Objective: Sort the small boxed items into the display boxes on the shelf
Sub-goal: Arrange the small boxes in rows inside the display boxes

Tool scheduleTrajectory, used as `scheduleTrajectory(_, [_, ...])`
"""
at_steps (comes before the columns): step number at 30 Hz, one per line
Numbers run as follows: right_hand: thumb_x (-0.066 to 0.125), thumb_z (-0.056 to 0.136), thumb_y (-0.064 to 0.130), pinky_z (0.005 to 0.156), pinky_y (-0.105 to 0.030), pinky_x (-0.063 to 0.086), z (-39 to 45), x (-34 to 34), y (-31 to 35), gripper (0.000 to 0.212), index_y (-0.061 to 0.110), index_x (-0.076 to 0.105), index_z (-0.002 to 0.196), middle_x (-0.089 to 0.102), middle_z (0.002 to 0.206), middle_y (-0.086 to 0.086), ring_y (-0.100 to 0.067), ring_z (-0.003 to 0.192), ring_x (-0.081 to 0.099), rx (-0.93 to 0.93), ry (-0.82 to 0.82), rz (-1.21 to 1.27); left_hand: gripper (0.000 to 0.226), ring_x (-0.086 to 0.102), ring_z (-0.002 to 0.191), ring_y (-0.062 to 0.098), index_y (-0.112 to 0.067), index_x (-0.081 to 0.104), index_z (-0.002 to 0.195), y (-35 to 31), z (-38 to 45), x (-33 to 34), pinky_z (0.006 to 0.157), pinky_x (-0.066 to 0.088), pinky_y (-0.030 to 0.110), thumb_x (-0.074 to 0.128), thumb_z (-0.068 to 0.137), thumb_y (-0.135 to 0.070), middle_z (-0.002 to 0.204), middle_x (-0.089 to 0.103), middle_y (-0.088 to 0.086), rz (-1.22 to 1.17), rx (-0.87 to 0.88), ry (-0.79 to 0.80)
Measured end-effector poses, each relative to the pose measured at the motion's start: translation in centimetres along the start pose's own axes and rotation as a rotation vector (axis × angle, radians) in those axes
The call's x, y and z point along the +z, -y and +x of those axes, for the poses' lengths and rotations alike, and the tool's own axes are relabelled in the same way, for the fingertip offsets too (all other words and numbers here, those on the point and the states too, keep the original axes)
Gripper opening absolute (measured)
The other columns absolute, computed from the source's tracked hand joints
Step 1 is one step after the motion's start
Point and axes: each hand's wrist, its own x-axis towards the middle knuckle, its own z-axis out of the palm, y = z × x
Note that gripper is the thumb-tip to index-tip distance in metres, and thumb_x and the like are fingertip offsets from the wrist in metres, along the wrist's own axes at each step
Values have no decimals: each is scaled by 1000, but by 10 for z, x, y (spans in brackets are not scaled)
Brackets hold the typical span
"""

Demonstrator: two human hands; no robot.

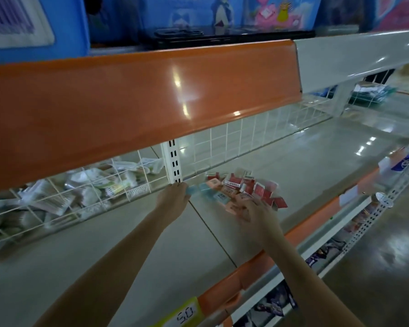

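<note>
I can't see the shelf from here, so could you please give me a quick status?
Left hand touching pale blue small boxes. Right hand blurred over loose red and pink small boxes. No display boxes visible.

Your red-and-white small boxes (257, 187) with pale blue (198, 188) and peach ones (227, 194), your pale grey-green shelf (128, 232), glossy orange shelf edge (128, 95) overhead, white wire grid (222, 145) behind, yellow price tag (184, 313) with black digits, blue cartoon-printed packages (269, 13) up top
</note>
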Motion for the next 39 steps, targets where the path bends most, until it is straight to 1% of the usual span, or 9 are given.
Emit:
scheduleTrajectory(4, [66, 85, 26, 84, -26, 43, -6, 2, 22, 34, 11, 63, 115, 58, 118, -6, -21, 106, 55, -115, -65, 246, 31, 55, 105, 26, -12, 56, 122, 18, -36, -18, 88, 44, 36, 52, 93, -24, 116, 60, 9, -149, 29, -75])
scheduleTrajectory(8, [64, 86, 31, 74, -13, 43, -13, 7, 67, 22, 17, 71, 101, 63, 96, 1, -2, 81, 55, -292, -85, 468, 31, 53, 94, 16, -15, 57, 121, 40, -88, -44, 81, 42, 28, 59, 90, -20, 109, 57, 3, -268, -14, -172])
scheduleTrajectory(11, [63, 88, 25, 66, -5, 38, -18, 13, 108, 11, 19, 72, 92, 61, 80, 9, 0, 71, 55, -277, 14, 583, 31, 52, 81, 7, -17, 61, 117, 64, -134, -65, 69, 39, 16, 64, 86, -17, 104, 58, -1, -326, -77, -224])
scheduleTrajectory(13, [62, 88, 25, 63, -8, 38, -23, 18, 137, 8, 23, 69, 84, 59, 71, 16, 4, 66, 54, -254, 137, 669, 31, 51, 77, -1, -18, 62, 115, 78, -169, -82, 67, 35, 4, 66, 85, -16, 98, 56, -10, -320, -133, -229])
scheduleTrajectory(15, [61, 88, 23, 61, -15, 39, -29, 25, 168, 10, 27, 65, 80, 59, 64, 12, 0, 60, 54, -259, 266, 776, 31, 52, 75, -9, -20, 64, 113, 93, -205, -99, 65, 34, 0, 69, 83, -15, 90, 50, -22, -322, -193, -248])
scheduleTrajectory(24, [56, 92, 13, 50, -15, 42, -83, 60, 317, 12, 18, 66, 87, 64, 56, 10, -1, 49, 53, -378, 668, 925, 36, 52, 69, -13, -37, 63, 103, 171, -353, -152, 63, 37, 4, 77, 75, -19, 80, 55, -23, -342, -391, -335])
scheduleTrajectory(28, [58, 90, 13, 51, -16, 41, -118, 77, 383, 11, 13, 68, 85, 64, 57, 6, -7, 50, 51, -392, 714, 961, 33, 53, 65, -9, -37, 63, 101, 214, -410, -176, 62, 38, 6, 75, 73, -25, 78, 57, -19, -334, -425, -339])
scheduleTrajectory(32, [60, 89, 11, 52, -15, 43, -148, 88, 448, 10, 13, 68, 83, 63, 57, 4, -7, 50, 53, -403, 742, 965, 31, 52, 62, -9, -25, 67, 104, 259, -464, -201, 60, 36, 4, 76, 76, -15, 74, 55, -20, -326, -467, -322])
scheduleTrajectory(39, [63, 86, 11, 66, -20, 54, -186, 107, 548, 6, 9, 67, 90, 69, 77, -9, -15, 66, 67, -455, 853, 957, 29, 54, 68, -5, -27, 66, 103, 334, -550, -228, 60, 38, 7, 74, 78, -17, 75, 56, -19, -308, -527, -329])
